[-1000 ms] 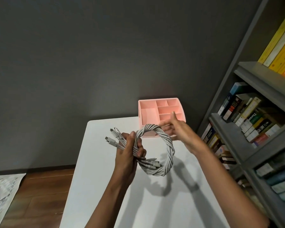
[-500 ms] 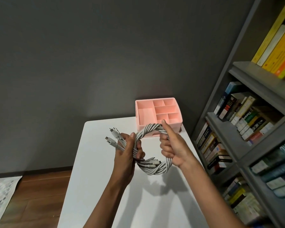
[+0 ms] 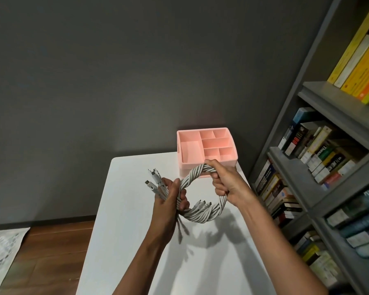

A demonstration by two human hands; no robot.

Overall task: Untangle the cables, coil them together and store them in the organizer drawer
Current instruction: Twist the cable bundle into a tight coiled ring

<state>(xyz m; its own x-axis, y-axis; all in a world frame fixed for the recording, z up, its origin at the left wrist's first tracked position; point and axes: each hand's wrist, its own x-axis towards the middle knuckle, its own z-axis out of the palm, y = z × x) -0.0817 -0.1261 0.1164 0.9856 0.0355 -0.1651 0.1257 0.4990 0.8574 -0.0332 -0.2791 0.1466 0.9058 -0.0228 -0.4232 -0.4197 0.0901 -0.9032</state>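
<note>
Several grey-white cables are twisted together into one round coil (image 3: pixel 202 213), held up above the white table (image 3: pixel 126 209). My left hand (image 3: pixel 168 201) grips the coil's left side, with the plug ends (image 3: pixel 155 177) sticking out up and to the left of it. My right hand (image 3: pixel 224 179) is closed around the coil's upper right part. More plug ends lie inside the coil's lower arc. The pink organizer (image 3: pixel 207 145) stands at the table's far right corner, just behind the coil; its top compartments are open and empty, and its lower front is hidden by the coil and my right hand.
A grey bookshelf (image 3: pixel 320 158) full of books stands close along the table's right side. A dark grey wall lies behind the table. To the left are a wooden floor and a printed sheet (image 3: pixel 2 252).
My right hand went from open fingers touching the coil's top to a full grip on its upper right part. The left hand has kept its hold, and the view has shifted slightly.
</note>
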